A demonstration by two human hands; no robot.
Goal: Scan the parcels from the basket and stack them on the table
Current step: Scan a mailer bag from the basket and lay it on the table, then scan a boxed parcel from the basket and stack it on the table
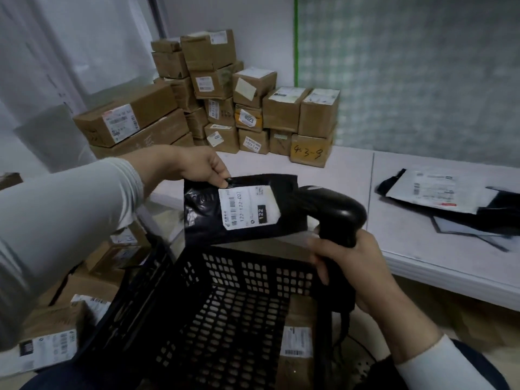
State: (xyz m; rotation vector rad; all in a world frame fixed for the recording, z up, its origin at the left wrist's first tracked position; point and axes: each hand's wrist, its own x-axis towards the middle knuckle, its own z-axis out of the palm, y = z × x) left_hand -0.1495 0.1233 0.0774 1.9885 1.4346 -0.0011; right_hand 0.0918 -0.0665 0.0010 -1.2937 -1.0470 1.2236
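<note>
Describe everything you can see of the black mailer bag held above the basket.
The black mailer bag is a flat, glossy, wrinkled plastic pouch. A white shipping label with barcodes and a black "122" tag faces the camera, turned sideways. The left hand pinches its top edge, and it hangs above the basket. The scanner in the right hand points at its right edge.

back wall (261, 32): plain white
right wall (408, 66): green checks (green strip (295, 38) down the edge)
table (408, 220): pale grey top
</note>
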